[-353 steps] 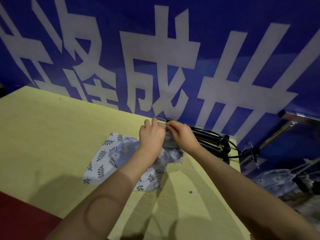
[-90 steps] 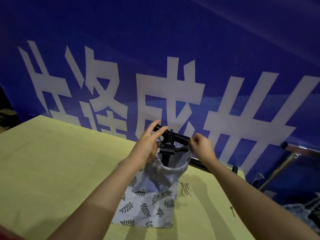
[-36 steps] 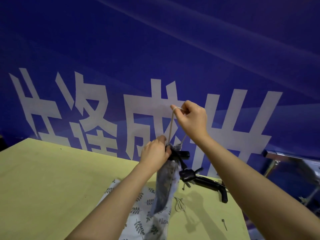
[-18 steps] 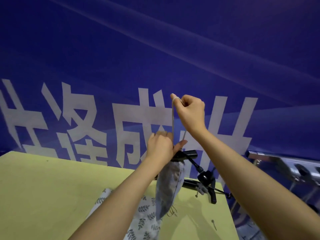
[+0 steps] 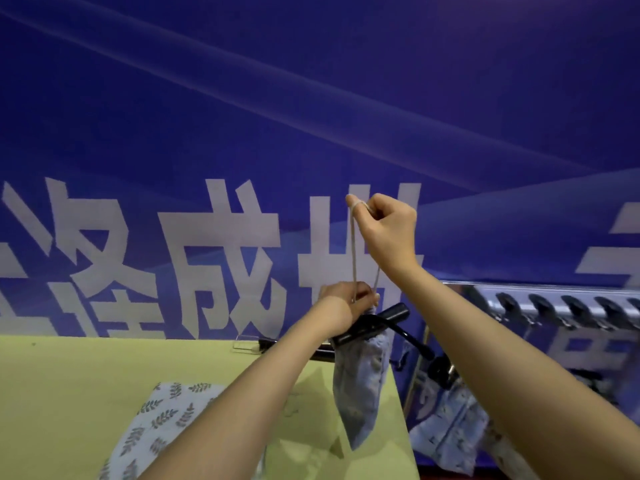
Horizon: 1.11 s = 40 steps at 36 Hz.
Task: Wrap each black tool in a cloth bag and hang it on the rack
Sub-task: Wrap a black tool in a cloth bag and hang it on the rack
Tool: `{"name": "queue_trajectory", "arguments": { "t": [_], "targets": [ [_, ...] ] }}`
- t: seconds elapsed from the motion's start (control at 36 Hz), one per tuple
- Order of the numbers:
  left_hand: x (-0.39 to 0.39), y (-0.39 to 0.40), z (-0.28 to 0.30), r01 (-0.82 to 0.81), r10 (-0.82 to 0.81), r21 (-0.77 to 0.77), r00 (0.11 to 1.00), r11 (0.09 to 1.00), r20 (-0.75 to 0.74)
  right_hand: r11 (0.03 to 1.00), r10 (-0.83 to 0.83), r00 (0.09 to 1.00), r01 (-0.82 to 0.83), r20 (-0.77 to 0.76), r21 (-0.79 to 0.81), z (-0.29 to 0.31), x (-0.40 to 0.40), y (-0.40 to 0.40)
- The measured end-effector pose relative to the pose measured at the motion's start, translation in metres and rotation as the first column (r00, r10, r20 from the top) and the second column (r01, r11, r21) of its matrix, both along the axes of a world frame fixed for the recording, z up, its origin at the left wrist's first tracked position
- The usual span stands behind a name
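Observation:
A pale blue cloth bag (image 5: 362,386) hangs in the air above the table's right end. A black tool (image 5: 384,318) pokes out of its mouth, with a handle and a bent arm showing. My left hand (image 5: 346,304) grips the bag's gathered neck. My right hand (image 5: 386,228) is raised above it and pinches the drawstring (image 5: 354,258), which runs taut down to the neck. The silver rack (image 5: 554,306) with its row of black hooks is on the wall to the right.
The yellow table (image 5: 69,393) carries a leaf-print cloth bag (image 5: 162,424) lying flat and another black tool (image 5: 294,348) at the back edge. Bagged tools (image 5: 450,431) hang below the rack at the right. A blue banner with white characters fills the background.
The bag with the tool has been lifted higher and carried right toward the rack. My right hand has pulled the drawstring up, closing the neck. The view has swung right, showing more of the rack.

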<state>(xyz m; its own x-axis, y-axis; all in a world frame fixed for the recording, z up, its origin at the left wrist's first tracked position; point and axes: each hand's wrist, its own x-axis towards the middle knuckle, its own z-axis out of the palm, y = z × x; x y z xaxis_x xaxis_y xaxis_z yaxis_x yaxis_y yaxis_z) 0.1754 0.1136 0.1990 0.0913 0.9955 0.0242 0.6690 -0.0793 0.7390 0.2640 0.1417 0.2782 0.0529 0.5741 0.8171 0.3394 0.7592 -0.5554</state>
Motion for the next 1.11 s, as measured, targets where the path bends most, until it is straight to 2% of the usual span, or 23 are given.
{"name": "queue_trajectory", "arguments": {
  "t": [0.19,0.33,0.56,0.86,1.11],
  "targets": [
    [0.090,-0.008,-0.008,0.040,-0.040,-0.005,0.994,0.999,-0.105,0.997,-0.076,0.996,0.075,-0.036,-0.030,-0.002,0.098,-0.010],
    [0.159,-0.018,-0.012,0.044,-0.043,0.004,0.981,0.999,-0.191,0.993,-0.104,0.995,0.104,0.005,-0.062,-0.016,0.163,-0.019],
    [0.240,-0.019,-0.044,0.008,-0.009,-0.016,0.999,1.000,-0.044,0.963,-0.179,0.978,0.196,0.104,-0.182,-0.075,0.257,-0.034],
    [0.320,-0.014,-0.091,0.183,-0.191,-0.106,0.978,0.977,-0.078,0.865,-0.307,0.897,0.403,0.318,-0.299,-0.140,0.353,-0.040],
    [0.364,0.007,-0.098,0.361,-0.375,-0.154,0.924,0.920,-0.073,0.761,-0.296,0.823,0.510,0.485,-0.401,-0.174,0.410,-0.040]
  ]
}}
